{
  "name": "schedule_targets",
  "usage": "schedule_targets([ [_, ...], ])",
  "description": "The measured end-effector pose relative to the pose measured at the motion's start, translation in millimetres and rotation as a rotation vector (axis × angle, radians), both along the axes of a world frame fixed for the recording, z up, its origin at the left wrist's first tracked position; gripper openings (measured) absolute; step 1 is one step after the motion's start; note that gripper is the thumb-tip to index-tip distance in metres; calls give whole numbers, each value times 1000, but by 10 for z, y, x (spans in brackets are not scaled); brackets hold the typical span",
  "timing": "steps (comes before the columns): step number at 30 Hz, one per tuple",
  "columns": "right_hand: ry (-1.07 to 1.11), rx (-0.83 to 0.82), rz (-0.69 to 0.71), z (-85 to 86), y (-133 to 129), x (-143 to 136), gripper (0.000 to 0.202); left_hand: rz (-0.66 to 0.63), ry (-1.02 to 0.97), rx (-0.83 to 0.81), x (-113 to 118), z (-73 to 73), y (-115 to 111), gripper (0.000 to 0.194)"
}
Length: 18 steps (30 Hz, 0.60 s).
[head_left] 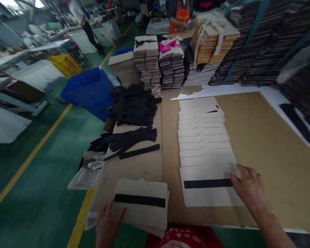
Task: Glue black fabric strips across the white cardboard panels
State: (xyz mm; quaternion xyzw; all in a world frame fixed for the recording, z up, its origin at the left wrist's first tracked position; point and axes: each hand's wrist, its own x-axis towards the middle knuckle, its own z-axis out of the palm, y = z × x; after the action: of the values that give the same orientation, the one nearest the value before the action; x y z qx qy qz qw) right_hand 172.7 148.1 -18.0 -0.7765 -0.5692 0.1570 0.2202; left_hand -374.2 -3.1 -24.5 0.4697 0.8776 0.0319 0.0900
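Observation:
My left hand (109, 220) rests at the left edge of a small stack of off-white panels (144, 219), fingers spread. A black strip (139, 200) lies across the top panel. My right hand (250, 188) is over the right edge of the nearest off-white panel (209, 198) in an overlapping row. Its thumb and forefinger are apart, the thumb at the right end of another black strip (206, 184), which lies straight across that panel. Behind it, more overlapping panels (204, 141) run away from me. The right fingertips look slightly blurred.
Loose black strips (134, 137) and a bundled pile of them (134, 106) lie at the table's left. Tied panel stacks (146, 55) stand behind. Blue bins (90, 88) are on the floor to the left. A person in an orange apron (181, 15) is across the table.

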Motion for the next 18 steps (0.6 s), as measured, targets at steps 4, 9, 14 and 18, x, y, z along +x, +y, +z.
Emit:
schedule_targets([
  [4, 210, -30, 372, 110, -213, -1077, 33, -1, -7, -15, -41, -85, -76, 72],
  [9, 489, -342, 553, 162, -400, -2299, 38, -10, -25, -9, -71, -89, -124, 77],
  [14, 493, -364, 449, 153, -412, -2559, 11, -15, -58, 5, -55, -40, -99, 79],
  [18, 595, -439, 411, 212, -571, -2677, 17, -19, -53, -6, -112, -85, -80, 86],
])
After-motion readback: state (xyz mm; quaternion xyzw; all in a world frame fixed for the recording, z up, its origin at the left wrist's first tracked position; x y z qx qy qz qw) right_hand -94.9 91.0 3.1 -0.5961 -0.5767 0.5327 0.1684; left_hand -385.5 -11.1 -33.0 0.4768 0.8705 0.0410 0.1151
